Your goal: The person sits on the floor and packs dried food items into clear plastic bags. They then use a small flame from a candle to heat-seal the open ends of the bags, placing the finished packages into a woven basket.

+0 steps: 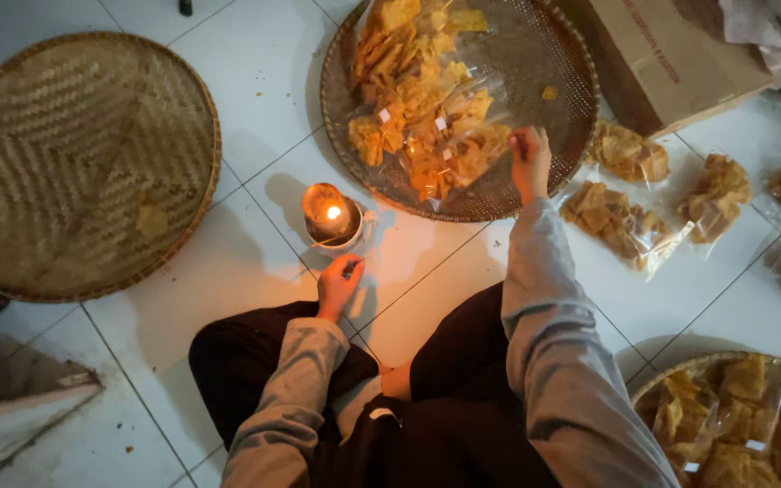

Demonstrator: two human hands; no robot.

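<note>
My right hand [530,163] reaching over woven tray [562,54], fingers pinched on clear chip bag [463,149] at near rim. Left hand [338,282] loosely curled, empty, on floor [255,72] just beside lit candle cup [332,219], probably kept close for sealing. Filled bags [612,217] right; empty tray [65,163] left.

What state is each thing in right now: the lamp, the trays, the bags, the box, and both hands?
Small flame lamp: lit, standing on the white tile floor.
Round woven tray ahead: loaded with clear bags of yellow crackers.
Round woven tray at left: nearly bare, one cracker piece.
Loose cracker bags on floor: filled, lying flat.
Cardboard box: flap open.
Left hand: beside the lamp, fingers curled, holding nothing visible.
Right hand: reaching to the bags; grip unclear.
</note>
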